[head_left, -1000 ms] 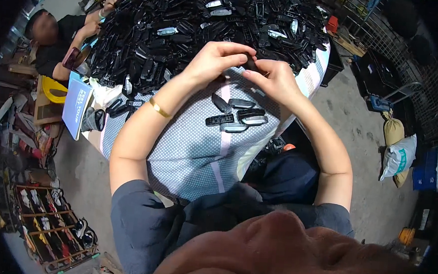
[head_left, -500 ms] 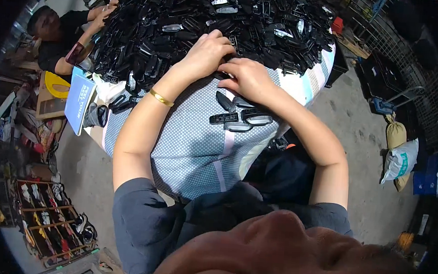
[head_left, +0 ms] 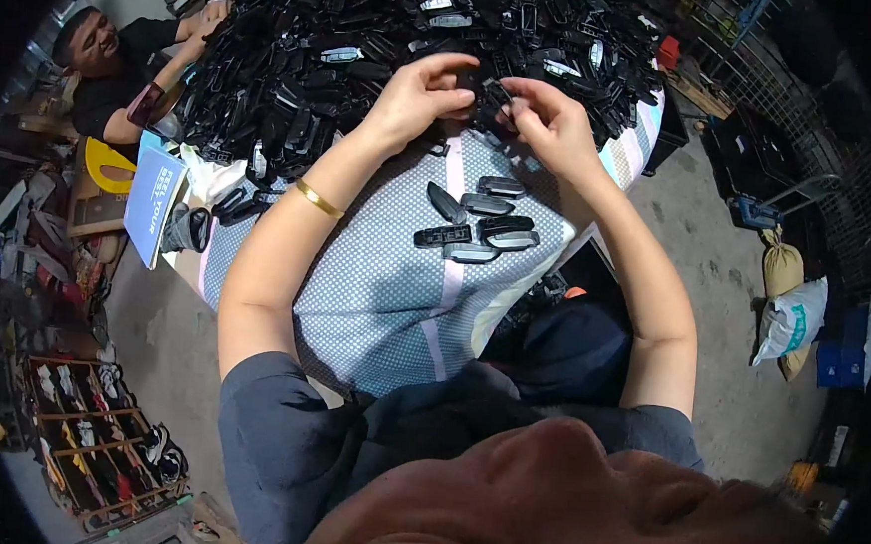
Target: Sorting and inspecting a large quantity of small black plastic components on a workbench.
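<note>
My left hand [head_left: 413, 103], a gold bangle on its wrist, curls thumb and forefinger about a dark plastic part [head_left: 478, 83]. My right hand [head_left: 556, 128] pinches a black plastic part [head_left: 500, 98] close beside it. Against the dark heap I cannot see whether the two parts touch. Both hands are raised at the near edge of a large heap of black plastic parts [head_left: 298, 74], some with silvery faces. Below them, a small group of long oval black-and-grey parts [head_left: 485, 204] lies on the patterned cloth [head_left: 367, 258].
Another person's hands [head_left: 207, 24] are at the heap's far left. A blue booklet [head_left: 152, 205] and a white crumpled cloth [head_left: 212, 174] lie at the table's left edge. Sacks [head_left: 794, 319] stand on the floor at right, a shoe rack [head_left: 101, 441] at lower left.
My hands have come apart and risen; the right has moved right and away from me with a black part. One more oval part shows at the top of the small group.
</note>
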A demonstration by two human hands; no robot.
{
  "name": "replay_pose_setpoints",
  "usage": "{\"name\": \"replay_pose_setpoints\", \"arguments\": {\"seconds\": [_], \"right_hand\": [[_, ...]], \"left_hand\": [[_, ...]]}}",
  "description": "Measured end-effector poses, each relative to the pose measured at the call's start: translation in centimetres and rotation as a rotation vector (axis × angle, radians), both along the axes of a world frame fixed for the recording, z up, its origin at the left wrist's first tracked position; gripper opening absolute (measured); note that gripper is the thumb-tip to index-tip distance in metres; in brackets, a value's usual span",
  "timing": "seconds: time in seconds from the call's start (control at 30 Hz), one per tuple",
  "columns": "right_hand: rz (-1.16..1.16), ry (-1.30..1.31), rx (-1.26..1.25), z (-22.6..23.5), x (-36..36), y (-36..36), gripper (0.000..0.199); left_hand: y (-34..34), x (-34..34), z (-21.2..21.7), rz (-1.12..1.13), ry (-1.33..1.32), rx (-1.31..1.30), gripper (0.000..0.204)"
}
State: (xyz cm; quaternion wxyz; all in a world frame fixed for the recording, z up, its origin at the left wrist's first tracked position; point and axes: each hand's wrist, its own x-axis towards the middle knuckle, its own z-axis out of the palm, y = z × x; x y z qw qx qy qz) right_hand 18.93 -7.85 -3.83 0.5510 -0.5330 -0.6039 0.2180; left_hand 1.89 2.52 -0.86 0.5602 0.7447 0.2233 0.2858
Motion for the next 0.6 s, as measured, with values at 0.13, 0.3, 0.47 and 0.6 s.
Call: {"name": "replay_pose_setpoints", "arguments": {"seconds": [0.13,0.3,0.47,0.6], "right_hand": [[0.044,0.288,-0.074,1.1,-1.0,-0.7,0.028],[0.054,0.251,-0.04,0.3,-0.9,-0.5,0.027],[0.046,0.231,0.033,0.5,-1.0,-0.6,0.022],[0.116,0.317,-0.009,1.0,-0.7,-0.8,0.022]], "left_hand": [[-1.4,0.7,-0.2,-0.065,-0.144,-0.272,0.035],[-1.2,0.5,-0.5,-0.003,-0.115,-0.11,0.034],[-1.6,0.3,-0.2,0.077,-0.026,-0.013,0.035],[-2.0,0.2,0.6,0.065,-0.028,0.056,0.033]]}}
